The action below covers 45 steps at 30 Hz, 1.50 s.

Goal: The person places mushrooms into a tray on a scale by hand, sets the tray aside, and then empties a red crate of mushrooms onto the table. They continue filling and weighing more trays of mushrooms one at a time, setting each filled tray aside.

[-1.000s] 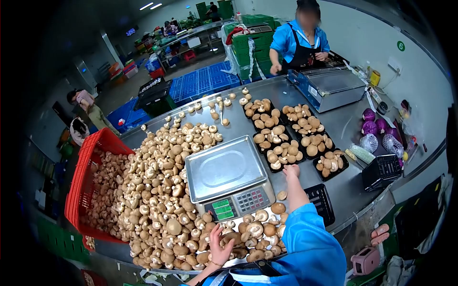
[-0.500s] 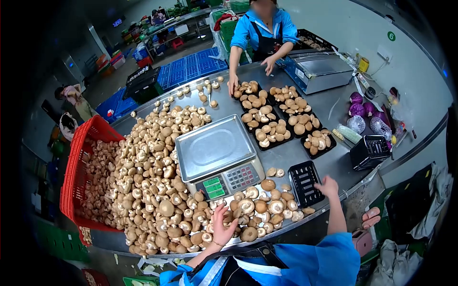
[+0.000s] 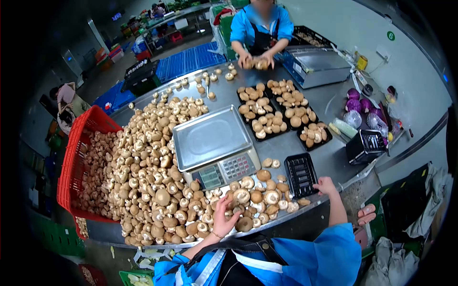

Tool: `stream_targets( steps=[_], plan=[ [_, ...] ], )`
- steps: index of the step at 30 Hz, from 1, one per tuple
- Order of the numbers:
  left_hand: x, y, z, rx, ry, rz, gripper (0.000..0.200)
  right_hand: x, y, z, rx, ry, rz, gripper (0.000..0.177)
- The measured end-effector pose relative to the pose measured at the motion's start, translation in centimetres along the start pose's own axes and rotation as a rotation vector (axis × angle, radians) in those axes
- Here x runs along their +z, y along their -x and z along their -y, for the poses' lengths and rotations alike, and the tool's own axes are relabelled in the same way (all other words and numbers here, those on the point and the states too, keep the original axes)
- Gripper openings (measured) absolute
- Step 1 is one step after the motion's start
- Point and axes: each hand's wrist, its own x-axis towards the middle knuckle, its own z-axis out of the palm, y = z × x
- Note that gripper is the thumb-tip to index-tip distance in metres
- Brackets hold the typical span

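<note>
My left hand (image 3: 223, 218) rests over loose mushrooms (image 3: 241, 196) at the table's front edge, its fingers and thumb apart and nothing held. Part of the mushrooms under it is hidden. My right hand (image 3: 326, 186) is closed at the right edge of an empty black plastic tray (image 3: 299, 176), its fingertips pinching the rim. Between the hands, brown-capped mushrooms lie in a loose cluster, some with pale gills up. Behind them stands a digital scale (image 3: 212, 138) with nothing on its metal pan.
A large mushroom heap (image 3: 152, 167) spills from a red crate (image 3: 71, 167) on the left. Filled mushroom trays (image 3: 269, 126) stand beyond the scale. A co-worker (image 3: 262, 28) holds mushrooms across the table. Stacked black trays (image 3: 366, 147) and purple cabbages (image 3: 353, 106) are at right.
My right hand has closed on the black tray's edge; before, its fingers were spread beside it. My left hand stays over the mushrooms. The co-worker's hands have come together around mushrooms.
</note>
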Motion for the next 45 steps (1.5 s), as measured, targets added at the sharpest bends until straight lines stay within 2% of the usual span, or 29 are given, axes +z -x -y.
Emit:
stream_targets(
  steps=[3, 7, 11, 15, 21, 22, 27, 29, 31, 35, 38, 40, 41, 43, 44, 45],
  plan=[
    [-0.1, 0.4, 0.4, 0.053, -0.035, -0.013, 0.049, -0.8, -0.5, 0.4, -0.023, 0.042, 0.089, 0.027],
    [-0.3, 0.6, 0.5, 0.008, 0.027, -0.014, 0.047, -1.7, -0.1, 1.8, 0.059, 0.088, 0.166, 0.02],
    [-0.1, 1.0, 0.8, 0.011, -0.023, -0.024, 0.046, -1.7, -0.3, 2.4, 0.135, 0.149, 0.201, 0.021],
    [0.0, 0.9, 0.3, -0.032, -0.002, 0.006, 0.047, -1.7, -0.6, 2.2, 0.124, 0.214, 0.188, 0.021],
    [0.4, 0.7, -0.1, 0.01, -0.064, 0.069, 0.046, -1.8, -0.7, 2.4, 0.094, 0.273, 0.187, 0.02],
    [0.6, 0.8, -0.1, -0.024, 0.009, 0.076, 0.046, -1.9, -0.8, 2.6, 0.079, 0.303, 0.181, 0.02],
    [0.9, 1.0, 0.2, -0.058, 0.003, 0.108, 0.046, -2.1, -1.2, 2.4, 0.051, 0.398, 0.163, 0.017],
    [0.9, 1.1, 0.6, -0.081, 0.009, 0.108, 0.046, -1.4, -0.9, 2.0, -0.264, 0.94, -0.118, 0.015],
    [0.9, 1.1, 0.8, -0.048, -0.056, 0.085, 0.045, -0.8, -0.3, 3.3, -0.167, 1.037, -0.244, 0.013],
    [0.7, 1.0, 0.5, -0.041, -0.046, 0.084, 0.044, -0.4, 0.6, 5.1, -0.175, 1.168, -0.354, 0.01],
    [0.6, 1.1, 0.6, -0.058, -0.011, 0.103, 0.045, -0.1, 0.1, 4.2, -0.243, 1.167, -0.387, 0.015],
    [0.5, 1.1, 0.8, -0.037, -0.023, 0.093, 0.046, 0.2, -0.4, 3.9, -0.196, 0.899, -0.536, 0.026],
    [0.6, 1.2, 1.1, -0.046, -0.024, 0.099, 0.046, -0.1, -0.8, 3.6, -0.221, 0.905, -0.537, 0.026],
    [0.5, 1.4, 1.2, -0.028, -0.027, 0.09, 0.046, -0.9, -1.4, 2.6, -0.276, 0.749, -0.275, 0.03],
    [0.4, 1.5, 1.3, -0.036, -0.027, 0.07, 0.046, -1.0, -1.8, 2.1, -0.294, 0.758, -0.269, 0.03],
    [0.3, 1.5, 1.2, -0.032, -0.033, 0.082, 0.046, -1.1, -2.3, 1.7, -0.177, 0.546, -0.175, 0.028]
  ],
)
